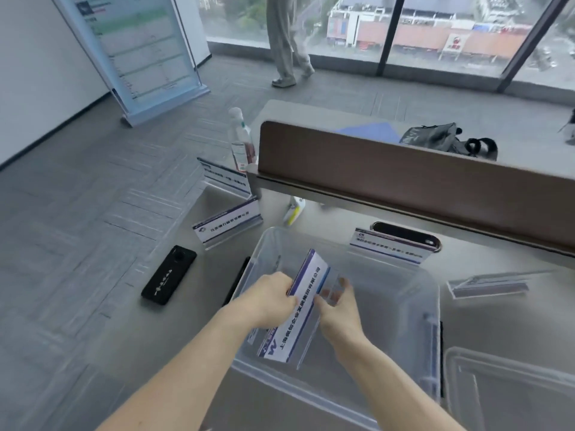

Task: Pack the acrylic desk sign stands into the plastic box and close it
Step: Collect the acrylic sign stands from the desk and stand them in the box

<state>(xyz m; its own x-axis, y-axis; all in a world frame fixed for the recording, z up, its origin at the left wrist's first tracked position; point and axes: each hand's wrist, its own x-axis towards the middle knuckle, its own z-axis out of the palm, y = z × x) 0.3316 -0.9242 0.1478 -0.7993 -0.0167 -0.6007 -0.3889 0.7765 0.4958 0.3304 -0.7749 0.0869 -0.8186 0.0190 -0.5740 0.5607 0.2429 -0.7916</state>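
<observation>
A clear plastic box (432, 309) stands open on the grey desk in front of me. Inside it, both hands hold one acrylic sign stand (303, 309) with a white and purple card, tilted on end. My left hand (270, 298) grips its left edge, and my right hand (339, 306) grips its clear right side. Two more stands (228, 223) (225, 175) sit upright at the desk's left end. Another stand (390, 247) is behind the box, and one (488, 286) lies flat to its right. The clear lid (510, 390) rests at the lower right.
A black phone (169, 275) lies at the desk's left edge, with a dark pen (238, 283) beside the box. A brown partition (413, 185) runs behind the box, and a water bottle (241, 141) stands at its left end. A person's legs (289, 42) are by the window.
</observation>
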